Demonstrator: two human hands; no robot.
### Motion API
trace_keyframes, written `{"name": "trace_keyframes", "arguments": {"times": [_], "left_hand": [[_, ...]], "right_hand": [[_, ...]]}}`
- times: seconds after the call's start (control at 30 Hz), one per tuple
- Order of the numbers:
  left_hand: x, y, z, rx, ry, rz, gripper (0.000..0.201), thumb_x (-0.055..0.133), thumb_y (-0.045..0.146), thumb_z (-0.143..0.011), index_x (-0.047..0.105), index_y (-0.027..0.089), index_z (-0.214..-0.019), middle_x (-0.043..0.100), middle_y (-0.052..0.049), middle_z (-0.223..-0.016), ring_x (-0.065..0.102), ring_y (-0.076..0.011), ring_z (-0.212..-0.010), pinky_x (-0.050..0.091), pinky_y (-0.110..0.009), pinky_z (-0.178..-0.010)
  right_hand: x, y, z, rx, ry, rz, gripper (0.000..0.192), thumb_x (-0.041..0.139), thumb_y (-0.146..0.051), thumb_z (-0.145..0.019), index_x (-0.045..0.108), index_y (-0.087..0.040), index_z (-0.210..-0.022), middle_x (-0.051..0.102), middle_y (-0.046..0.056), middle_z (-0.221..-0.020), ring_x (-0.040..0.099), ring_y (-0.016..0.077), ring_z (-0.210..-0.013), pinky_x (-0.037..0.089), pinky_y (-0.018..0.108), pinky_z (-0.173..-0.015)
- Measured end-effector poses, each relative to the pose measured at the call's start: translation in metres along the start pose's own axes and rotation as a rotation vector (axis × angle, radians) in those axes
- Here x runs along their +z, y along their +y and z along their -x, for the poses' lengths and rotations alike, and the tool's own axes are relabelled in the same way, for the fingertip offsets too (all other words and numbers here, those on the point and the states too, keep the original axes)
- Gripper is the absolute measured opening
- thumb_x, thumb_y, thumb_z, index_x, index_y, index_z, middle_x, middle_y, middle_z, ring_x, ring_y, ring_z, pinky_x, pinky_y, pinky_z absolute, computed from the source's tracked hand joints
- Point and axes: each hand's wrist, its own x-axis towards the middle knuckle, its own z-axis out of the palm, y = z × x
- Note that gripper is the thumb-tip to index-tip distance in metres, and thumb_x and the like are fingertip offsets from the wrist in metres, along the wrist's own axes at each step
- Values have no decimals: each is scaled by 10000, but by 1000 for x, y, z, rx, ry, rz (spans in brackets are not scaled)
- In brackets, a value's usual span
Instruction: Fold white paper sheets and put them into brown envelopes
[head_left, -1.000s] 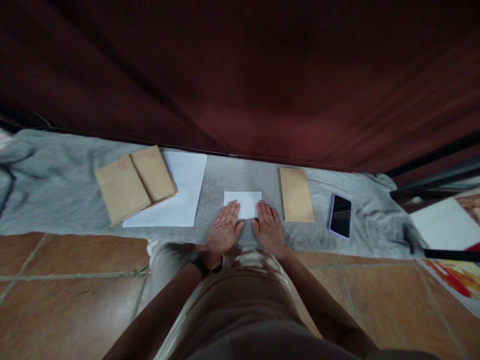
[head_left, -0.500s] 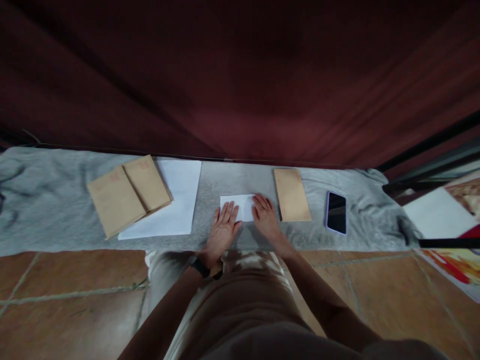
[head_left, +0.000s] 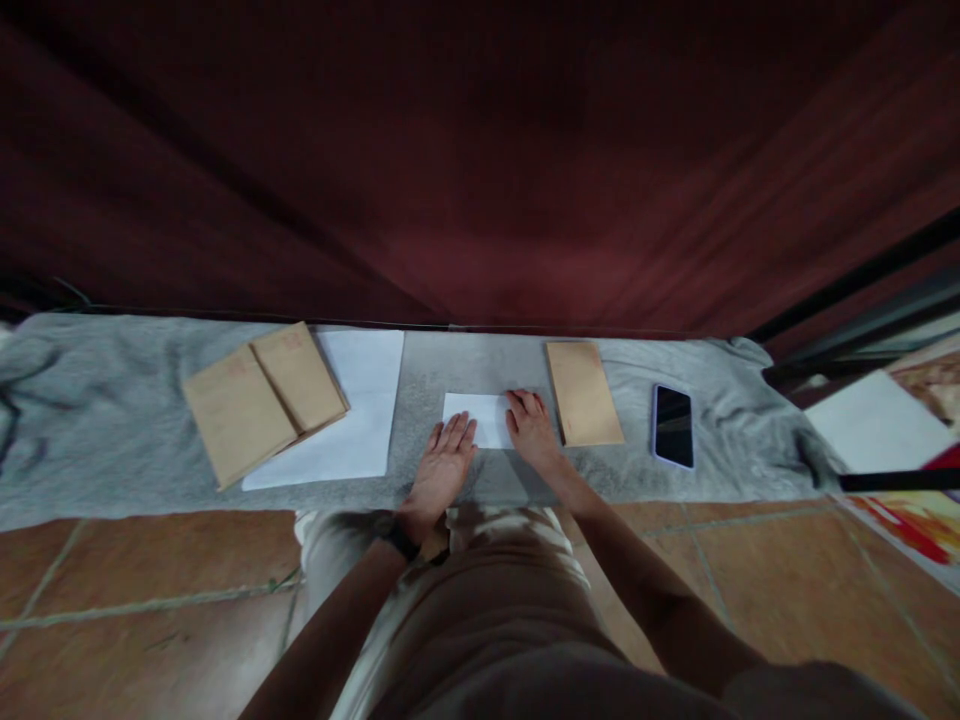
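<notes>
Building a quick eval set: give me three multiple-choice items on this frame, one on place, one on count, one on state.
1. Where does the phone lie?
A. on the white sheet at the left
B. on the grey cloth, right of the single brown envelope
C. on the tiled floor

2. How many brown envelopes are in view?
A. one
B. three
C. five

3. How are the hands placed on the small folded white paper?
A. both flat, palms down, fingers on it
B. both lifting it clear of the cloth
C. neither one near it

Key: 1 B, it sits on the grey cloth beyond the single brown envelope. 2 B, two overlapping envelopes at the left plus the single one. 3 A, the left hand and right hand lie flat at its edges.
</notes>
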Motion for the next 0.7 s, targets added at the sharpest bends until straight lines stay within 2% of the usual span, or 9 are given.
{"name": "trace_keyframes", "arguments": {"times": [0.27,0.43,0.53,0.7], "left_hand": [[-8,17,0,-78,11,-41,447,361,303,-1052,541,186,-1444,530,-136,-1545,485,-296,-1428,397,-505,-1163],[-6,8,-9,-240,178,96,453,412,354,-1030,548,191,-1430,501,-153,-1554,523,-320,-1373,480,-504,-1097],[-1,-2,-18,-359,251,175,454,459,274,-979,557,172,-1410,622,-156,-1392,589,-310,-1281,509,-494,-1079],[1,-12,-30,-485,229,241,531,515,175,-881,563,144,-1409,691,-147,-1166,691,-282,-1034,571,-441,-988]], "right_hand": [[4,0,-1,-11,3,21,413,422,-194,-1044,578,-114,-1418,593,154,-1394,488,237,-1344,313,427,-1229],[6,2,-2,-15,-17,29,424,439,-197,-1040,564,-127,-1439,591,154,-1402,485,236,-1354,318,429,-1233],[7,2,-1,-11,-12,31,433,428,-200,-1043,553,-147,-1454,589,149,-1414,487,241,-1352,326,458,-1229],[6,2,0,-20,-11,18,438,408,-202,-1047,555,-131,-1453,598,154,-1399,482,249,-1353,334,458,-1227]]}}
